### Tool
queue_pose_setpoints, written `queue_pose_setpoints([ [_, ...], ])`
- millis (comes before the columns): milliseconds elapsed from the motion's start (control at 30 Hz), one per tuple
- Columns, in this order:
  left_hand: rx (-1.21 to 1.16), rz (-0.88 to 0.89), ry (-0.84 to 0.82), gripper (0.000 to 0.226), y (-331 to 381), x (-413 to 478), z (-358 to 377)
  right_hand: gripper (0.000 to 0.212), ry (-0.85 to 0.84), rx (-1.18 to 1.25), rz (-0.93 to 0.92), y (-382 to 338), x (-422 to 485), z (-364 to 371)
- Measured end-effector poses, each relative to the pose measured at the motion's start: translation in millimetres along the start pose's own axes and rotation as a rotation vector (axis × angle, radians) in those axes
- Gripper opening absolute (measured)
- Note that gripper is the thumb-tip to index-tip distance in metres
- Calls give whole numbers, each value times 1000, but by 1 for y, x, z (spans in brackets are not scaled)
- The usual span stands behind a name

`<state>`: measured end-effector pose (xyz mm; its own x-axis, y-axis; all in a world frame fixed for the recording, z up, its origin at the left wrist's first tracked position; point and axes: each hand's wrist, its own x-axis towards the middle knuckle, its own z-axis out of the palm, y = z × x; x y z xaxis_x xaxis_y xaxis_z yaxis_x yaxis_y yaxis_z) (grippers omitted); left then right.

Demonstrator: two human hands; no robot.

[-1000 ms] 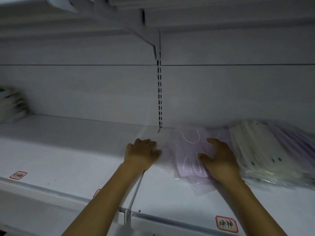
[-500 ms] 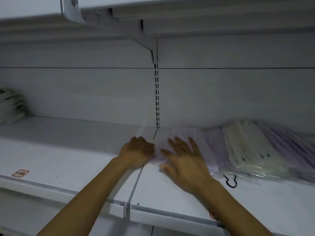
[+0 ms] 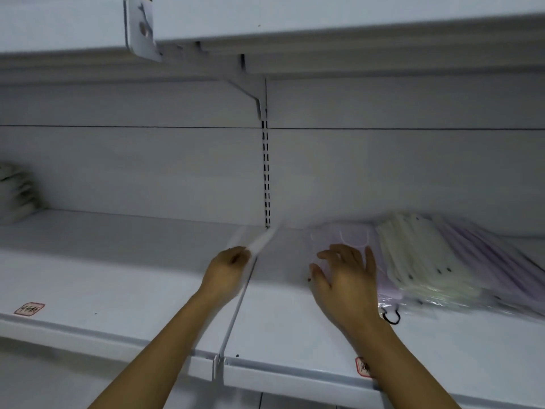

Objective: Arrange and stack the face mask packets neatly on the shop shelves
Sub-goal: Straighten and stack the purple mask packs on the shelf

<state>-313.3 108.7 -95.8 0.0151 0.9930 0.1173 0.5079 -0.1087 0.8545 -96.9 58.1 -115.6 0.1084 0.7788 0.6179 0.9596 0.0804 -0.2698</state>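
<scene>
White shop shelving under dim, cool light

I'm looking at a white metal shelf (image 3: 118, 278) running the width of my view, split by a thin divider rail (image 3: 236, 314) that runs from its front lip back to the wall. Behind it stands a plain white back panel (image 3: 147, 172) with one thin horizontal seam, and a slotted upright (image 3: 267, 172) with a double row of dark slots climbs the middle. A bracket (image 3: 250, 93) off that upright carries the upper shelf (image 3: 324, 22), whose underside fills the top of my view. Two small red-bordered labels (image 3: 29, 308) sit at the shelf's front edge, their writing too blurred to read
</scene>
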Motion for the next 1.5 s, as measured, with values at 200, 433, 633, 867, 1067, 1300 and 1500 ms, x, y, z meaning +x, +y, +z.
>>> queue_pose_setpoints([
  [200, -1311, -389, -388, 31, 27, -10, -7, 27, 187, 437, 22, -11, 8, -14],
  [433, -1181, -311, -686, 64, 37, -9, 15, 16, -13, 1007, 375, -52, 14, -33],
  [633, -684, -153, -438, 40, 58, 21, 32, 8, 24, 715, 423, -36, 35, -29],
  [867, 111, 271, -273, 44, 6, 49, 39, 66, -211, -261, 220, 20, 24, 3],
  [1067, 78, 196, -196, 49, 2, 58, 47, 56, -227, -284, 241, -31, 17, 53],
  [1300, -706, -47, 12, 32, 4, 66, 29, 44, -79, 91, 268, -50, 22, 37],
  [1500, -587, -13, -226, 47, 4, 63, 36, 59, -130, -304, 582, -22, 29, 15],
])
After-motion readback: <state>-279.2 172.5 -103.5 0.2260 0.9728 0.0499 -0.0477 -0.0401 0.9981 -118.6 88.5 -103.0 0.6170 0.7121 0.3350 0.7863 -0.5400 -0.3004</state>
